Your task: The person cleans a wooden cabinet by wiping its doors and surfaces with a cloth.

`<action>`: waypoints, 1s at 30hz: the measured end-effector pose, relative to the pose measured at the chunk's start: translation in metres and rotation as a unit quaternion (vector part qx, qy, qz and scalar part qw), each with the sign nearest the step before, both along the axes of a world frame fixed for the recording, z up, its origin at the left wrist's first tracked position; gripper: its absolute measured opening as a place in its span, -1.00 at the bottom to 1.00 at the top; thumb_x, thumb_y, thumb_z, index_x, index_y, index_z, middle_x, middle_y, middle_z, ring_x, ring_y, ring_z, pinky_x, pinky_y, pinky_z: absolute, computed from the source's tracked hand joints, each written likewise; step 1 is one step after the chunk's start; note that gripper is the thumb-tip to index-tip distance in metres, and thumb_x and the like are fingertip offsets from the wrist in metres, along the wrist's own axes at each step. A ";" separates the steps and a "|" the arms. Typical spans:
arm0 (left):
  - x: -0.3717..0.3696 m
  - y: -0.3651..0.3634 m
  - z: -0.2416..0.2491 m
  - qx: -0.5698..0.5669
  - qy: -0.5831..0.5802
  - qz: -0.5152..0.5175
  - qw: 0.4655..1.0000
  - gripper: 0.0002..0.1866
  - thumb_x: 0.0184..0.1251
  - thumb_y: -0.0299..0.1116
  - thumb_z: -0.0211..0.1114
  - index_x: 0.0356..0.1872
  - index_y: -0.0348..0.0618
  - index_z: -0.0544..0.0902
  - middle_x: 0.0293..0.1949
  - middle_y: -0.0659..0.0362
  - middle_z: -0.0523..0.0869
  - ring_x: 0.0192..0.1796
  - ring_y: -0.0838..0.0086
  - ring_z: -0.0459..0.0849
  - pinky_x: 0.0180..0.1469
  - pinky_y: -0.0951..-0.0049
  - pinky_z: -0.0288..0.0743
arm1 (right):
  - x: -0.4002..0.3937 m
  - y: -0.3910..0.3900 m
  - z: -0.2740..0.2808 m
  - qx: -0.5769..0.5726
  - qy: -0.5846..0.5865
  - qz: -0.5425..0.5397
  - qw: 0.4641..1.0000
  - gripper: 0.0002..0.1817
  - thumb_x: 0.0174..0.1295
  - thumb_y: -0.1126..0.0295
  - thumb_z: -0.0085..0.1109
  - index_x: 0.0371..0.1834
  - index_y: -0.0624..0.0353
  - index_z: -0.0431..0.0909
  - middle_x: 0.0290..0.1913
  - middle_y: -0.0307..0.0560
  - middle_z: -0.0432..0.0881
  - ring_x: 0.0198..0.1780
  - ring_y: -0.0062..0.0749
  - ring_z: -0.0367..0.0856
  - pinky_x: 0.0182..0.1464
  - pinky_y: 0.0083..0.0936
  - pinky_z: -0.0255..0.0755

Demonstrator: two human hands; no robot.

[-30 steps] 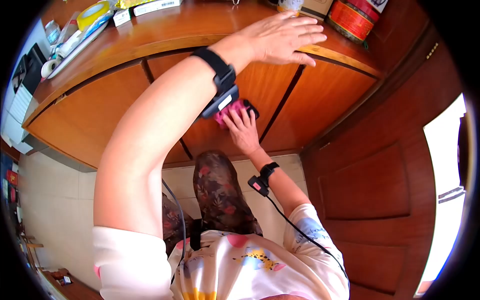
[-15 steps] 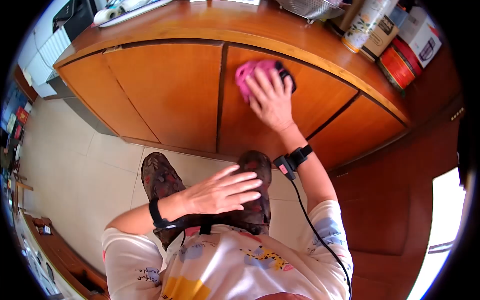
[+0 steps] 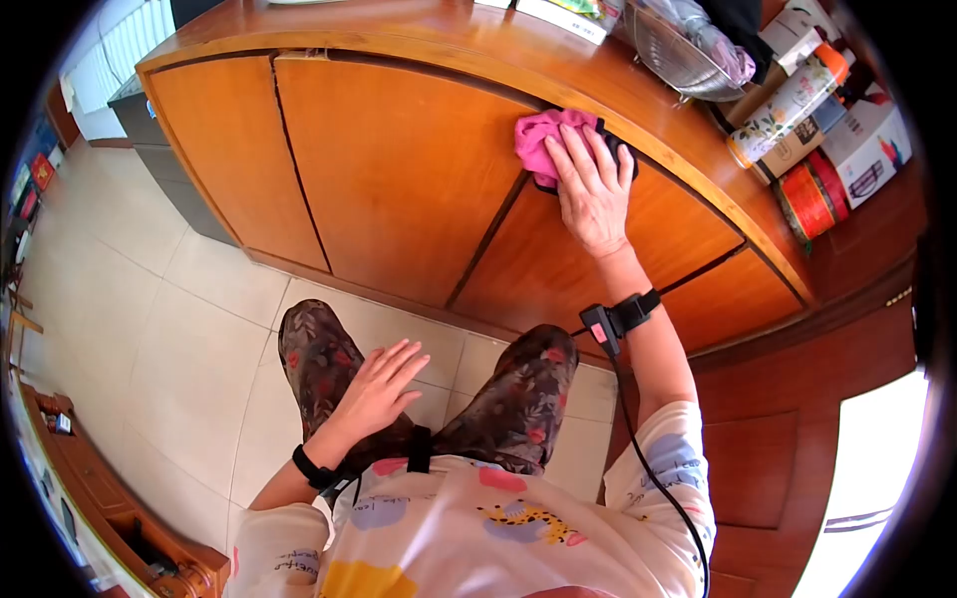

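A crumpled pink cloth with black edging (image 3: 539, 140) lies against the upper part of the wooden cabinet door (image 3: 399, 149), just under the countertop's edge. Over its right side, my right hand (image 3: 595, 194) presses with the fingers stretched, holding it to the wood. The cloth covers the top of the dark gap between two doors. My left hand (image 3: 374, 389) hovers above my thigh, fingers extended, with nothing in it. Both wrists wear black straps, and a cable runs from the right one.
On the wooden countertop (image 3: 419, 30) stand a metal wire basket (image 3: 678, 60), a floral spray can (image 3: 788, 105), a red round tin (image 3: 809, 199) and several boxes. A dark red door (image 3: 758, 468) is at the right. Pale floor tiles (image 3: 189, 329) lie below.
My right hand has slid the cloth up to the door's top edge and onto the gap between doors. My left hand has drawn back to the left. The view has shifted too.
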State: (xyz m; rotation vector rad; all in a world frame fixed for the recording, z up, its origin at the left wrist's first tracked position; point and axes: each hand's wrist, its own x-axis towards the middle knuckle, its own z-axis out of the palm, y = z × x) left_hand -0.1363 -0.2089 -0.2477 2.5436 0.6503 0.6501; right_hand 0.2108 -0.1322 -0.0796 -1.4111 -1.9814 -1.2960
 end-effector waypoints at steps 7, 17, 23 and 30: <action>-0.006 0.001 -0.003 0.012 -0.017 0.019 1.000 -0.39 0.27 -0.29 0.33 0.34 -0.13 0.39 0.34 0.00 0.42 0.41 0.12 0.33 0.40 0.09 0.22 | -0.001 0.003 -0.078 -0.065 -0.035 -0.020 0.997 -0.37 0.17 0.39 0.09 0.39 -0.25 0.40 0.34 -0.36 0.42 0.21 -0.32 0.36 0.38 -0.12 0.04; -0.031 0.009 0.000 0.025 0.022 0.024 0.999 -0.42 0.26 -0.29 0.33 0.32 -0.10 0.44 0.31 0.06 0.47 0.41 0.16 0.35 0.39 0.11 0.25 | 0.026 -0.025 -0.134 -0.296 -0.171 0.041 0.939 -0.46 0.23 0.35 -0.02 0.35 -0.01 0.45 0.42 -0.36 0.35 0.47 -0.48 0.21 0.52 -0.30 -0.02; -0.038 0.032 0.001 0.066 0.039 0.036 0.996 -0.48 0.23 -0.30 0.35 0.24 -0.11 0.50 0.25 0.06 0.53 0.38 0.16 0.39 0.35 0.10 0.30 | -0.007 0.000 -0.017 -0.133 -0.093 0.053 0.985 -0.42 0.15 0.47 0.02 0.32 -0.08 0.48 0.45 -0.30 0.34 0.46 -0.33 0.25 0.46 -0.19 0.06; -0.025 0.053 0.041 0.085 -0.003 0.063 0.994 -0.44 0.24 -0.35 0.34 0.29 -0.11 0.46 0.36 0.04 0.42 0.47 0.14 0.27 0.43 0.07 0.20 | -0.078 0.042 0.023 0.002 -0.002 0.059 0.998 -0.48 0.11 0.43 0.15 0.21 -0.10 0.52 0.41 -0.28 0.40 0.40 -0.40 0.30 0.35 -0.22 0.11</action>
